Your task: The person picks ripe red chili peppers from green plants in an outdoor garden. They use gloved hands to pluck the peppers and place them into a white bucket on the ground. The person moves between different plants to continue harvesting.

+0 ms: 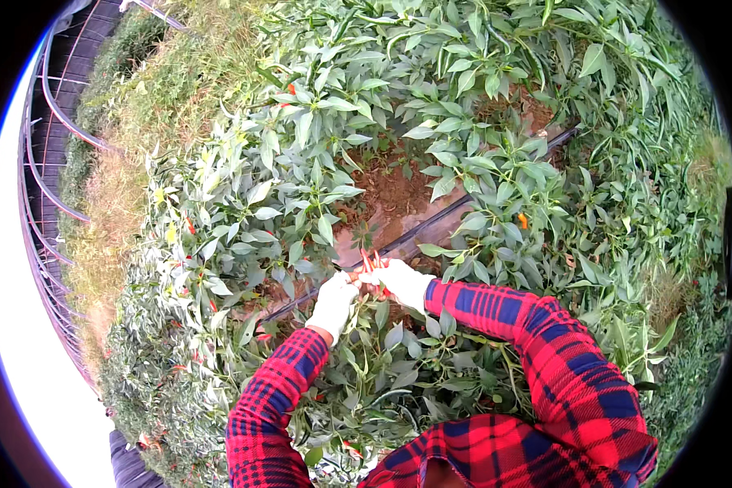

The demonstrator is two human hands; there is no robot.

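Several red chilli peppers [373, 261] stick up from between the fingers of my right hand [405, 284], which wears a white glove with the fingertips bare or uncovered. My left hand [334, 303], also in a white glove, meets the right one at the fingertips beside the peppers. Whether it grips a pepper is hard to see. Both hands are above pepper plant leaves [396, 335], close to a black drip irrigation pipe [430, 222]. Further red peppers [262, 334] hang among the foliage left of my left hand.
Dense pepper plants [317, 122] surround me, with long green chillies [494, 33] at the top. Bare brown soil [396, 177] and plastic mulch film [396, 213] show between them. An orange pepper [523, 221] hangs at right. Dry grass [113, 183] borders curved metal hoops [55, 110] at left.
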